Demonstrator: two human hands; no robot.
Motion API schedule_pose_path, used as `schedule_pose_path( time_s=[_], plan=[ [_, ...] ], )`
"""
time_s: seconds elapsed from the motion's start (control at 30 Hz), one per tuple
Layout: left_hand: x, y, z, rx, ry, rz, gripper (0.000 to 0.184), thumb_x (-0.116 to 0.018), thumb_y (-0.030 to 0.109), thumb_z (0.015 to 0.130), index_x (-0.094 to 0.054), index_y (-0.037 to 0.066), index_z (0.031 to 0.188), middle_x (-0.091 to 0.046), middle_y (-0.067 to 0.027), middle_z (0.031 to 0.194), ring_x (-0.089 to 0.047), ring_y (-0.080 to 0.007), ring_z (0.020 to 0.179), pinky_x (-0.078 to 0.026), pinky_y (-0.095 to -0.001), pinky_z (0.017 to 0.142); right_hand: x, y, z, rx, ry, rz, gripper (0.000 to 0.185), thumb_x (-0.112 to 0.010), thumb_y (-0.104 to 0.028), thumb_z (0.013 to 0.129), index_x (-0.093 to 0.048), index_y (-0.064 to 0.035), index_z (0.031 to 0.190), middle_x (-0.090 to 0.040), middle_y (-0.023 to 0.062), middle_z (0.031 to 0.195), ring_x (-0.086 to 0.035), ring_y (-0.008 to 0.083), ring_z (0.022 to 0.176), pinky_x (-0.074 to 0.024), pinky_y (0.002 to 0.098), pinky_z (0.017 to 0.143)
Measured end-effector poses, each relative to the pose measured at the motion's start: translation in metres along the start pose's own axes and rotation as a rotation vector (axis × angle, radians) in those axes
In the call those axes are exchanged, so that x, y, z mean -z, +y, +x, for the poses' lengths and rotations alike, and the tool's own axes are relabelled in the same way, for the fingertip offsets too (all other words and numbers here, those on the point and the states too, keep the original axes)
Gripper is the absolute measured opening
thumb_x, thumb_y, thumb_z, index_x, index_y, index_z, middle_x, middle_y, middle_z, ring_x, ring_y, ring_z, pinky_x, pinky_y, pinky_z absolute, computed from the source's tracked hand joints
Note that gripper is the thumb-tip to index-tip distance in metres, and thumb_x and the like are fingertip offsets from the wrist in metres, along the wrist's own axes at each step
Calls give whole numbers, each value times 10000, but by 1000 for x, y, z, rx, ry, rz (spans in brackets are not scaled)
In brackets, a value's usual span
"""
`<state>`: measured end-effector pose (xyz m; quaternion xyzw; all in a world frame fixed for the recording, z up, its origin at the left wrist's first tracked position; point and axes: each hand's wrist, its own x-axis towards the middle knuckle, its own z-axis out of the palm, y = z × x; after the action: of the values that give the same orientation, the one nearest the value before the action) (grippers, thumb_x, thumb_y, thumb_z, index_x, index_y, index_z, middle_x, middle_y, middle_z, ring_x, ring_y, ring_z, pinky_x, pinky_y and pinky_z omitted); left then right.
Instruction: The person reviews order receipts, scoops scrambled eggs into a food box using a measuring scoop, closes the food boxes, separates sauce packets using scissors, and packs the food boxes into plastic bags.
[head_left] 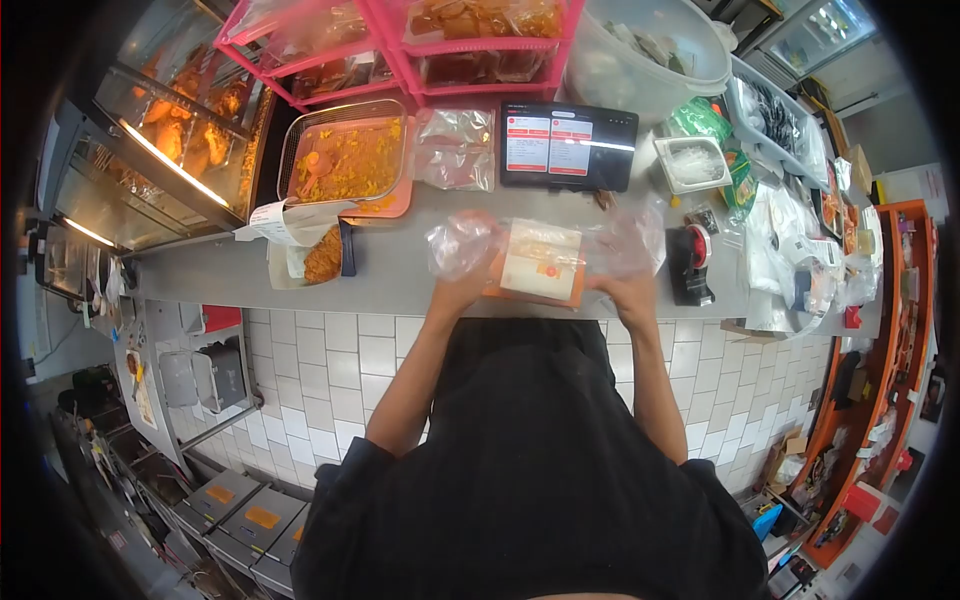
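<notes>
A cream-and-orange takeaway box (pixel 541 260) lies near the front edge of the steel counter, between my two hands. Crumpled clear plastic (pixel 458 246), apparently a bag, spreads out on both sides of the box. My left hand (pixel 466 282) grips the plastic at the box's left side, its fingers partly covered by the film. On the other side my right hand (pixel 630 286) is closed on the plastic, with the thumb near the box's edge. Glare on the film hides most fingertips.
Left on the counter (pixel 400 283) is fried food in a paper sleeve (pixel 322 258), below a wire basket (pixel 345 150). Behind the box stands a tablet (pixel 568 148); a black tape dispenser (pixel 690 265) sits right. Pink racks (pixel 480 45) and a heated cabinet (pixel 170 165) border the back.
</notes>
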<state>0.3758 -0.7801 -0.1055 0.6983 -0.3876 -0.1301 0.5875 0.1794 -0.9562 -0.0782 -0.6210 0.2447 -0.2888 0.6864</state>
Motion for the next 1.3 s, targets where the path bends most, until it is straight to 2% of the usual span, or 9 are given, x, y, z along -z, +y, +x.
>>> schedule_pose_path(
  time_s=[0.13,0.33,0.4,0.57,0.67,0.9,1.0,1.17,1.3],
  plan=[
    [-23,16,19,234,-231,-316,225,-674,113,864,-613,37,1067,-621,-87,1064,-587,-210,1032,-455,-356,906,-44,21,17,66,-238,-247,1021,-805,-63,641,-242,-56,1493,-447,145,1430,-439,314,1315,-406,486,1069],
    [-26,52,38,-112,-236,-6,750,-813,310,749,-447,63,1354,-485,-125,1348,-454,-256,1279,-400,-376,1022,-74,80,18,346,-283,-942,878,-847,-310,655,-437,-62,1391,-527,128,1360,-493,262,1265,-422,415,1029],
    [-18,60,43,-212,-337,-450,806,-836,289,686,-443,63,1352,-451,-152,1381,-411,-293,1315,-306,-445,1098,-81,59,13,241,-190,55,729,-738,-249,785,-432,-69,1422,-571,109,1249,-565,257,1149,-481,408,937],
    [-2,55,13,35,-174,-437,1164,-918,439,508,-355,80,1461,-274,-174,1538,-275,-363,1422,-205,-475,1178,-102,10,38,-399,79,89,352,-579,-189,912,-594,-49,1235,-641,87,1058,-602,202,994,-494,355,840],
    [-15,53,4,29,-354,483,1181,-905,393,507,-319,48,1473,-378,-195,1466,-311,-401,1387,-205,-464,1170,-110,14,44,-589,180,169,304,-532,-183,944,-603,-35,1200,-635,117,1123,-561,211,1121,-445,360,966],
    [-62,-16,-12,-64,61,339,723,-691,441,779,-472,171,1412,-376,-92,1518,-184,-378,1470,-105,-609,1149,-136,9,11,530,-507,-788,280,-567,-74,836,-659,-70,1100,-638,167,1180,-511,262,1270,-419,466,1014],
    [-56,-8,-4,5,276,31,527,-609,375,881,-537,202,1374,-416,-50,1502,-194,-352,1479,-115,-625,1136,-125,-32,12,344,-546,-593,292,-600,-66,832,-655,-99,1117,-603,175,1241,-319,290,1431,-276,472,1124],
    [-6,39,27,-15,139,83,508,-609,355,876,-548,190,1353,-446,-58,1445,-247,-347,1430,-145,-609,1119,-19,-50,61,101,-6,311,476,-483,-424,989,-518,-58,1291,-584,105,1231,-558,217,1168,-423,419,1022],
    [20,78,61,-150,-32,229,493,-610,338,872,-556,180,1336,-469,-64,1400,-290,-344,1391,-169,-595,1105,-31,-39,47,-859,-283,796,646,-571,-516,940,-477,-38,1363,-608,103,1251,-572,227,1160,-438,428,1024]
  ],
)
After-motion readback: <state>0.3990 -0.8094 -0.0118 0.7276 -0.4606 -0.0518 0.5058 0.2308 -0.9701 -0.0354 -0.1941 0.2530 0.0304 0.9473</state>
